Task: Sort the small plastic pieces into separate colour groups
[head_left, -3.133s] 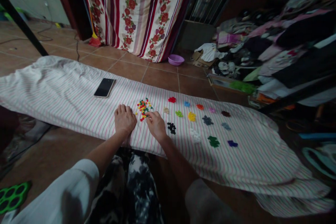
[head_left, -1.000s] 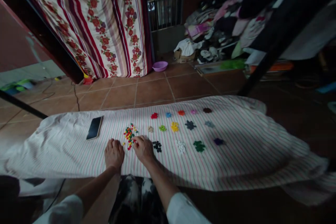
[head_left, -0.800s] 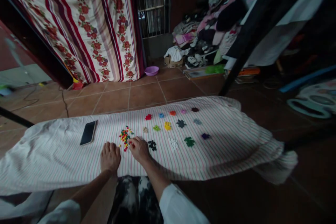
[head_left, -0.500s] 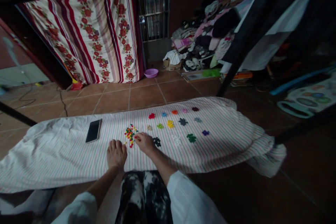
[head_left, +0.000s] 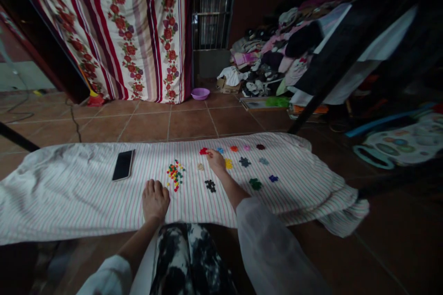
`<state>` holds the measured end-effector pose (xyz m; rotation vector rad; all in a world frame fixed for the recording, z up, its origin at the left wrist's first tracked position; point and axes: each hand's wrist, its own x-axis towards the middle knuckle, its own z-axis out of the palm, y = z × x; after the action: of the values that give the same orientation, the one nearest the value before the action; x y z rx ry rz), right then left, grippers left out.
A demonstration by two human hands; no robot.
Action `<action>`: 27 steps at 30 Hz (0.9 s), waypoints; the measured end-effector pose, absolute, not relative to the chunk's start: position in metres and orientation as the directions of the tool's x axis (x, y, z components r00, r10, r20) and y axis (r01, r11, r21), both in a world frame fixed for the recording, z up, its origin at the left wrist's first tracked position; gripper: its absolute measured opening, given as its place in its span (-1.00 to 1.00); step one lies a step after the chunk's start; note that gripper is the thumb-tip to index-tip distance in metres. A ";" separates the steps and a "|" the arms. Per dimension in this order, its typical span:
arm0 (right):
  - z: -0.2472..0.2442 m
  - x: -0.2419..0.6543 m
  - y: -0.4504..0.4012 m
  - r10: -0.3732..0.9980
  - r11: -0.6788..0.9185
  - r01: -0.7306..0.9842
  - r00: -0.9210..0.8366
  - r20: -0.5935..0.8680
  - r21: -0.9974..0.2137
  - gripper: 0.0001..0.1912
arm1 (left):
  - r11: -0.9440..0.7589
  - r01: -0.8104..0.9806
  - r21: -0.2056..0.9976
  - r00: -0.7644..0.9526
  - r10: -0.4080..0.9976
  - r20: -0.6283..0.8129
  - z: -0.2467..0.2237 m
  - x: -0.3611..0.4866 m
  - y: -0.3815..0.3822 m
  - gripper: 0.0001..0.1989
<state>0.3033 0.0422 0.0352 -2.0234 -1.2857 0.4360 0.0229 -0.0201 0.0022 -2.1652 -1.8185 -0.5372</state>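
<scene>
My right hand [head_left: 216, 162] reaches over the striped cloth [head_left: 97, 193], thumb and fingers pinched at the small red pile [head_left: 203, 151]. A red bead seems to be at the fingertips, though it blends with that pile. Palm down on the cloth, my left hand [head_left: 155, 200] rests with its fingers loosely stretched and holds nothing. Just beyond it lies a mixed heap of red, yellow, green and orange beads [head_left: 175, 175]. Single-colour piles spread to the right, among them beige [head_left: 200, 166], black [head_left: 210, 186], yellow [head_left: 229, 163] and dark green [head_left: 255, 184]. My right arm hides some piles.
A phone [head_left: 123, 165] lies on the cloth at the left. Farther piles are orange [head_left: 234, 149], pink [head_left: 247, 147], dark brown [head_left: 260, 147], and purple [head_left: 273, 178]. Past the cloth stand a purple basin [head_left: 200, 94], a floral curtain [head_left: 138, 32] and heaped clothes [head_left: 273, 50].
My right hand has moved from the mixed heap forward and right to the red pile. My left hand has stayed on the cloth. The view has tipped slightly.
</scene>
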 end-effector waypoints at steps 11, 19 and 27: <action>0.008 0.331 0.083 0.871 -0.354 0.703 0.488 0.058 -0.616 -0.74 | -0.166 0.986 0.033 0.136 0.893 0.430 -0.001 0.024 -0.019 -0.70; 0.000 0.335 0.091 0.898 -0.286 0.641 0.438 0.033 -0.712 -0.74 | -0.173 0.984 0.051 0.136 0.894 0.426 -0.001 0.024 -0.019 -0.69; 0.009 0.329 0.083 0.906 -0.244 0.543 0.423 0.011 -0.804 -0.66 | -0.152 0.984 0.089 0.105 0.912 0.396 0.002 0.026 -0.020 -0.70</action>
<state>0.3290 0.0829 0.0086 -1.9181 -1.2285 0.6055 0.0257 -0.0199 0.0021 -2.1792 -1.9033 -0.5399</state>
